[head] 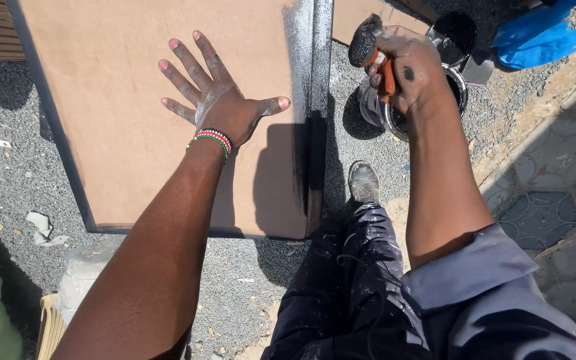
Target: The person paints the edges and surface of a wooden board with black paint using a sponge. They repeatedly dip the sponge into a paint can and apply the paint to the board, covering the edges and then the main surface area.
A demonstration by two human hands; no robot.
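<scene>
My left hand [218, 100] lies flat with fingers spread on a large brown board [115, 113], and a beaded bracelet [212, 139] circles its wrist. The board's right edge [313, 80] is coated in black paint. My right hand [405, 67] grips a paintbrush [368, 47] by its orange handle, the black bristles pointing up. The brush is held just above an open tin of black paint [458, 83] on the ground to the right of the board.
The board rests over grey gravel. My paint-spattered shoe [364, 181] and dark trouser leg stand by its lower right corner. A black lid [452, 33] and a blue plastic bag [535, 37] lie beyond the tin. Paved tiles [548, 200] run on the right.
</scene>
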